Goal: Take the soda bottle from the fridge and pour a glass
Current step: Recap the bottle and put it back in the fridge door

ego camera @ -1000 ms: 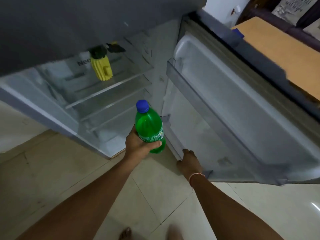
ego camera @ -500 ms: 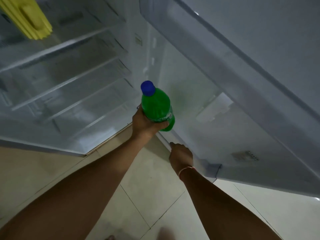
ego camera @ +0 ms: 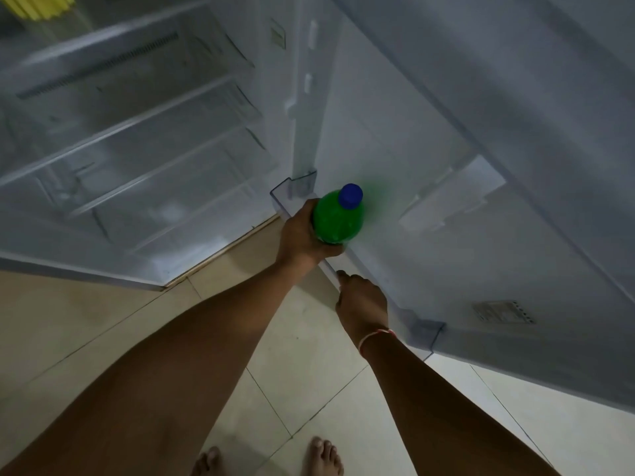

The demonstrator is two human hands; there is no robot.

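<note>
Bottle (ego camera: 338,218) lower now — in left hand (ego camera: 302,235)

No text, brand or number could be read anywhere as I stood at the open fridge. A small pale sticker (ego camera: 503,311) sat low on the inner face of the fridge door (ego camera: 515,166), near its bottom edge, carrying rows of print too small and blurred to make out. A second small plate (ego camera: 277,37) on the fridge's inner side wall showed no legible marking either. The green soda bottle (ego camera: 338,221) I gripped in my left hand (ego camera: 302,235) showed only its blue cap and upper body, with no label wording in sight.
</note>
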